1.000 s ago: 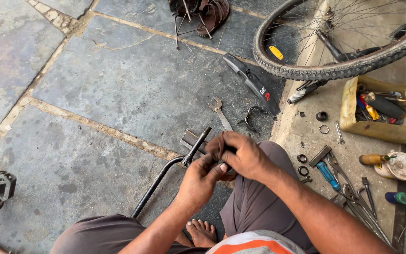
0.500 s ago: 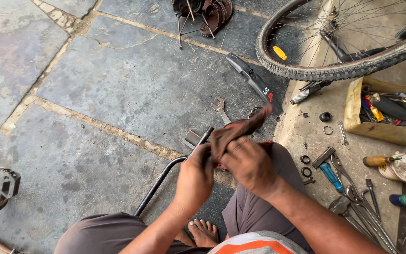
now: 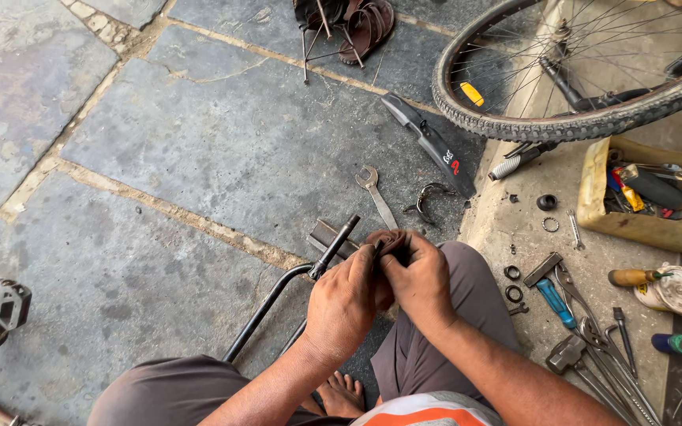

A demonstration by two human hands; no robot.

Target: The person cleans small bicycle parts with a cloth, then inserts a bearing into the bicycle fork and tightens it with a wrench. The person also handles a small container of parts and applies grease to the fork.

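pinching a small dark part (image 3: 388,241) between them, the left hand (image 3: 345,304) and right hand (image 3: 420,276) press close above the knee, beside the black bar (image 3: 278,296); greasy fingers might let it slip and roll off among the tools (image 3: 586,331).

A small red-and-white label (image 3: 451,162) sits on the black mudguard (image 3: 428,142), near its lower end, just left of the bicycle wheel (image 3: 562,122). Right of the mudguard, a round tin (image 3: 679,290) shows a yellow label (image 3: 641,289) on its left side. No signs or screens show.
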